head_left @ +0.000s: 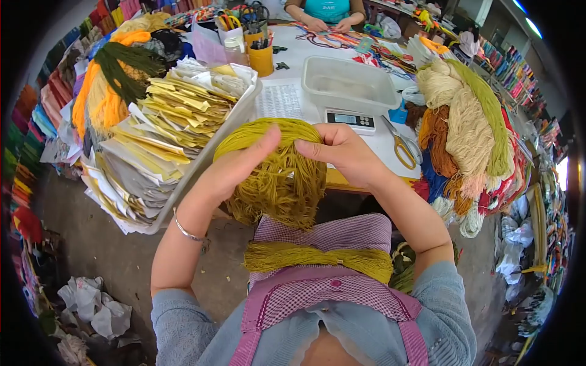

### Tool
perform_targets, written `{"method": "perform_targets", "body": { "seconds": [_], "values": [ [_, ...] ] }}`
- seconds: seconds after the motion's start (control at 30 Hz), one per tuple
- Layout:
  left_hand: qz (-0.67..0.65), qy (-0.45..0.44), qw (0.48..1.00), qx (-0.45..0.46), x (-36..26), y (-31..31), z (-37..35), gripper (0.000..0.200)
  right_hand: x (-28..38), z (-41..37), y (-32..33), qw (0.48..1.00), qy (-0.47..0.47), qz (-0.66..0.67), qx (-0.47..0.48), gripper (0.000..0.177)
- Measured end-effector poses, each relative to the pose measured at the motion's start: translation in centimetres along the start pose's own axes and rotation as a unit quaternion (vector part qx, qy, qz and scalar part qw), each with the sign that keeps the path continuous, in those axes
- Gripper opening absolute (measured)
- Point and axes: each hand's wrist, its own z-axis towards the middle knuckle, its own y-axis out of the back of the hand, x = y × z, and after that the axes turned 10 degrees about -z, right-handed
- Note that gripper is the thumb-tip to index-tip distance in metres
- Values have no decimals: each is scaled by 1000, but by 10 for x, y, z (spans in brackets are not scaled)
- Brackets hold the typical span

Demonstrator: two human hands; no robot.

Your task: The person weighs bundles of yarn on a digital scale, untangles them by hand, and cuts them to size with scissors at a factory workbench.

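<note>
A thick olive-yellow yarn bundle [278, 183] hangs between my two hands at the table's near edge. My left hand [247, 158] is around its left side, thumb raised over the front, its other fingers hidden behind the yarn. At the upper right of the bundle, my right hand [336, 146] grips the strands, thumb in front. A second olive skein [317, 257] lies across my lap on the checked apron [360, 235]. Just beyond the hands is a digital scale [349, 120] with a clear plastic tub [348, 85] on it.
Left, a bin [244, 104] holds many yellow and white paper packets. Scissors [403, 149] lie right of the scale. Yarn heaps [473, 122] hang over the right edge. Pen cups [260, 59] stand at the back. Across the table, a person's hands [329, 24] handle coloured strands.
</note>
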Motion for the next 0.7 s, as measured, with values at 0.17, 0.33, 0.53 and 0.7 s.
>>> {"method": "perform_targets", "body": {
  "seconds": [0.17,0.33,0.53,0.7],
  "values": [
    [-149,-48,987,-45,28,-9,12,33,-13,-1,13,998,26,-1,-57,26],
    [-222,-43,972,-64,30,-23,14,28,-19,0,16,994,39,57,-85,28],
    [54,-86,989,-108,37,-23,15,27,-22,-1,20,996,-4,-40,-79,29],
    [72,-127,978,-151,44,-25,15,25,-26,2,16,991,26,-8,-133,28]
  ]
}}
